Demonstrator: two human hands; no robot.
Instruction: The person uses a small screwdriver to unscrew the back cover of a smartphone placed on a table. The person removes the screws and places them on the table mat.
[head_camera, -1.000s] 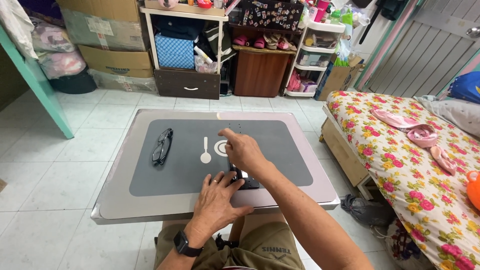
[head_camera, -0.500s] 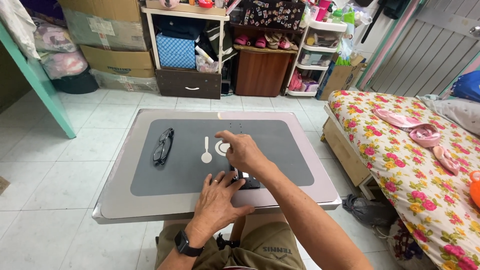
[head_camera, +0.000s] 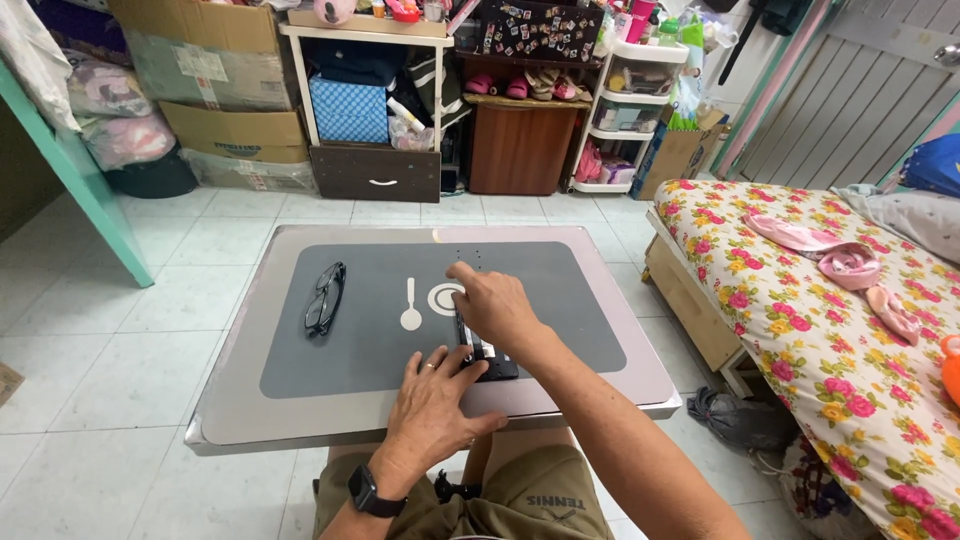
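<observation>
Hands (head_camera: 432, 400) (head_camera: 495, 305) press a dark device (head_camera: 487, 358) near the table (head_camera: 300, 425) front edge; grip unclear.

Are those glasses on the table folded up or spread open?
Folded. The dark glasses lie flat on the table, arms tucked behind the lenses, well away from both hands.

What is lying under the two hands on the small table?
A dark flat object lies under the right hand and beside the left hand. Only its near end shows; the rest is covered, so its kind is unclear.
</observation>
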